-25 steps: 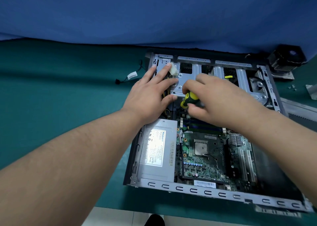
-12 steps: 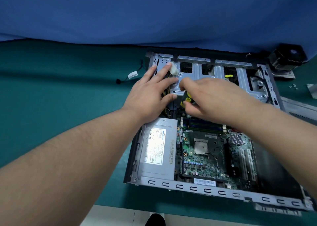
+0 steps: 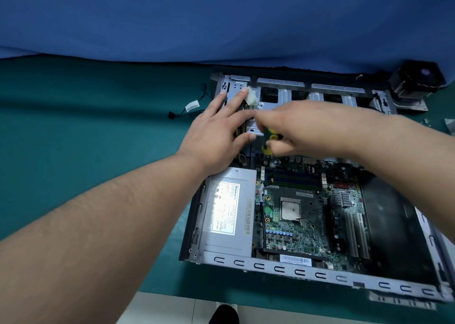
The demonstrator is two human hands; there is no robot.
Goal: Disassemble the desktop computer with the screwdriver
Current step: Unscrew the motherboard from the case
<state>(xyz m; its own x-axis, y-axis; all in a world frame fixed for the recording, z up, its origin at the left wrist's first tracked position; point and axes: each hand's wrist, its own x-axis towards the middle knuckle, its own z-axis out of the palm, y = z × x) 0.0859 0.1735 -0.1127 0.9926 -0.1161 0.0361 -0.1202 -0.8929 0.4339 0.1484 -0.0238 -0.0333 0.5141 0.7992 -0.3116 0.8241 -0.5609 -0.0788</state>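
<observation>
Since the earlier frame, we note the right hand (image 3: 317, 129) has shifted left, blurred. On the tabletop (image 3: 98, 139) lies the open case (image 3: 320, 273); left hand (image 3: 219, 136), grip spread, rests at its far corner. Right grip pinches the screwdriver (image 3: 269, 140) over the motherboard (image 3: 295, 215).

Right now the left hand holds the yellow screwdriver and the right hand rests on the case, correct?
No, the hands are swapped. The head view shows the right hand gripping the screwdriver, while the left hand rests with straight fingers on the case.
</observation>
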